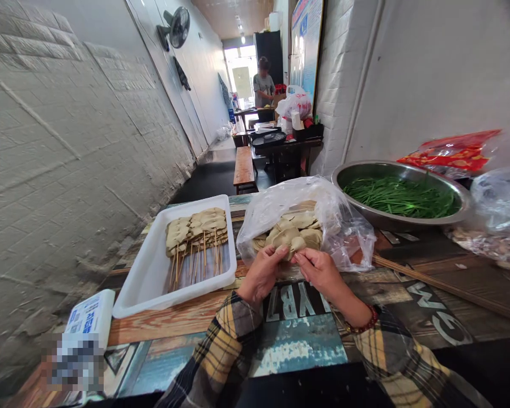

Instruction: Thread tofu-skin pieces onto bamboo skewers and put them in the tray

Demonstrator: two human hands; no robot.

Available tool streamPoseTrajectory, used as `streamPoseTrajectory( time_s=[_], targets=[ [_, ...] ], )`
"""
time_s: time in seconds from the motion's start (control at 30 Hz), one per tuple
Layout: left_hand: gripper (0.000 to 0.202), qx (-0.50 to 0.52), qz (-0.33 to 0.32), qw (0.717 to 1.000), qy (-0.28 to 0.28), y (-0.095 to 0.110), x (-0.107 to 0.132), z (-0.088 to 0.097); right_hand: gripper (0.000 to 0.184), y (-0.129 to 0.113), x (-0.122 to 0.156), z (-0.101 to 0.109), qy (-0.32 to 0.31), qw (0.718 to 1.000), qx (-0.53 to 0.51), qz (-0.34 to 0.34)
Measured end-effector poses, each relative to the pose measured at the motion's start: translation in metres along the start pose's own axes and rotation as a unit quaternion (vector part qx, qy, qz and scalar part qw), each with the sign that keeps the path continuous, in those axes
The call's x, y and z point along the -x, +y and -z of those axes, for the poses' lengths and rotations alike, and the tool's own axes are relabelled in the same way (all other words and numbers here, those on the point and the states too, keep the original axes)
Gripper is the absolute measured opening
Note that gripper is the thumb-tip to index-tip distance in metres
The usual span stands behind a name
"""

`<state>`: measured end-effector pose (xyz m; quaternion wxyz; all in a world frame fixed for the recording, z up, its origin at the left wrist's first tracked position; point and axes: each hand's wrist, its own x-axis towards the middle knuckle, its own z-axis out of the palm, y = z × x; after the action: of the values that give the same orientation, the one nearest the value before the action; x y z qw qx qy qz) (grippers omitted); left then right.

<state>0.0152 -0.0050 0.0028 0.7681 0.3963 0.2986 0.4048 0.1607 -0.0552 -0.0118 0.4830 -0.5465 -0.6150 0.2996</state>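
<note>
Fingers pinched, my left hand point(263, 272) grips the near edge of a thin, round beige slice point(296, 243). My right hand point(323, 276) pinches the same slice close beside it. Under and behind this slice, a pile of similar slices point(276, 231) lies in an open clear plastic bag point(344, 229). To the left is a white tray point(142, 283), where stacked beige slices point(195, 224) sit threaded on thin wooden skewers point(204, 255). The skewers' bare ends point toward me.
A steel bowl point(465, 207) of long green stalks point(402, 195) stands at the right. Loose wooden sticks point(446, 286) lie on the patterned table point(301, 340). A blue-and-white pack point(87, 320) is left of the tray. Farther back, a person point(263, 85) stands beyond a bench point(243, 166).
</note>
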Motion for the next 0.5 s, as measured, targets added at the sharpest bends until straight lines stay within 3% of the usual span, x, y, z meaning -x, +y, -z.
streamPoseTrajectory(
  time_s=[0.23, 0.5],
  targets=[
    [0.03, 0.022, -0.015, 1.0, 0.017, -0.002, 0.002, -0.004, 0.034, -0.001, 0.02, 0.0, -0.014, 0.998, 0.063, 0.004],
    [0.031, 0.008, -0.023, 0.999, -0.043, -0.012, 0.009, -0.014, 0.04, 0.007, 0.053, 0.003, 0.029, 0.998, 0.047, -0.025]
  ],
)
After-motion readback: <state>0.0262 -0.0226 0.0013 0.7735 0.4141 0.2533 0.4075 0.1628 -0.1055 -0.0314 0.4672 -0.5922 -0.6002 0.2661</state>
